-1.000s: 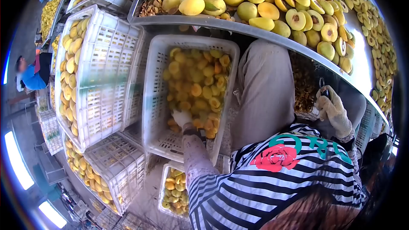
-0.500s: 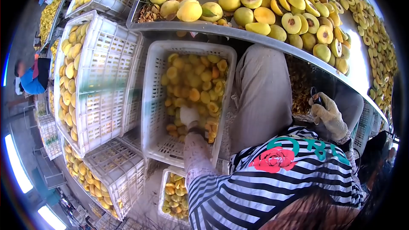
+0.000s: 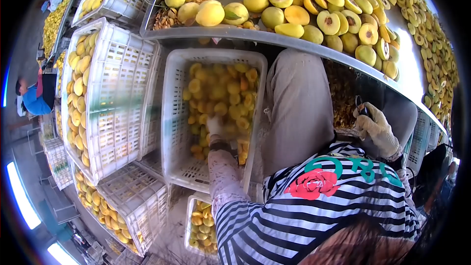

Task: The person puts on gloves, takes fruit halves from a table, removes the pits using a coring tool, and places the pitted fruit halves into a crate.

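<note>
My left hand (image 3: 214, 125), in a pale glove, reaches down into a white crate (image 3: 172, 118) and touches the yellow fruit (image 3: 221, 88) inside; its fingers are blurred and partly hidden. My right hand (image 3: 374, 125), in a cream knitted glove, is closed around a small dark tool with a metal ring (image 3: 361, 109), beside my right thigh. Above both hands lies a metal table (image 3: 230, 31) with whole and halved yellow fruit (image 3: 210, 13).
Stacked white crates (image 3: 115, 98) of fruit stand at the left. A smaller crate (image 3: 189, 225) of fruit sits on the floor below. Fruit scraps (image 3: 343, 91) lie under the table's edge. A person in blue (image 3: 35, 99) is at the far left.
My left hand has moved slightly up within the crate, among the fruit. My right hand keeps its hold on the tool. The view has shifted slightly.
</note>
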